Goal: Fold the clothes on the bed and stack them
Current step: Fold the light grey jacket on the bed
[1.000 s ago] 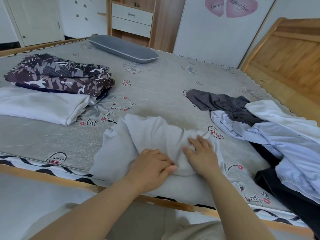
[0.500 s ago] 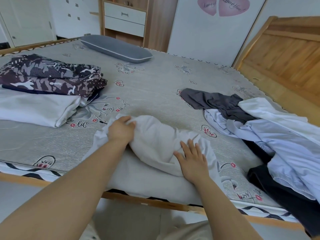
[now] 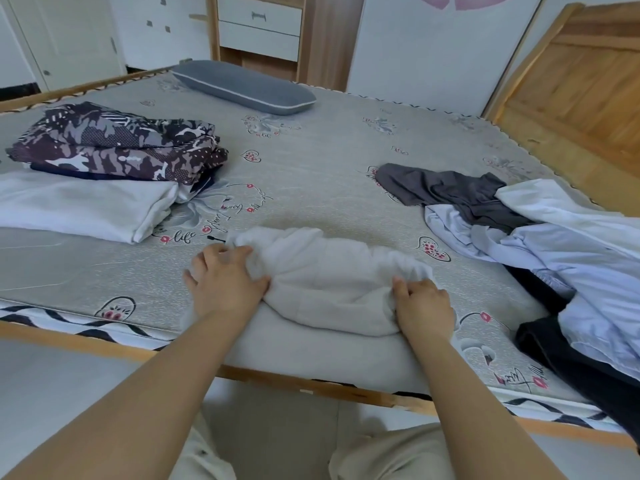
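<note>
A white garment (image 3: 329, 282) lies bunched at the near edge of the bed (image 3: 311, 174), partly hanging over the edge. My left hand (image 3: 225, 278) grips its left end, fingers curled into the cloth. At the right end my right hand (image 3: 422, 306) pinches the fabric. To the left sits a stack: a folded camouflage garment (image 3: 114, 147) partly on top of a folded white garment (image 3: 79, 206). On the right lies an unfolded heap: a dark grey piece (image 3: 446, 188), pale blue and white shirts (image 3: 568, 244) and a black item (image 3: 588, 368).
A grey pillow (image 3: 242, 86) lies at the far side of the bed. The wooden bed rail (image 3: 311, 382) runs along the near edge. A wooden headboard (image 3: 581, 84) stands at the right, a drawer unit (image 3: 259, 26) behind the bed.
My left hand moved from the garment's middle to its left end, and my right hand slid to the right end. The white garment is now stretched sideways between them.
</note>
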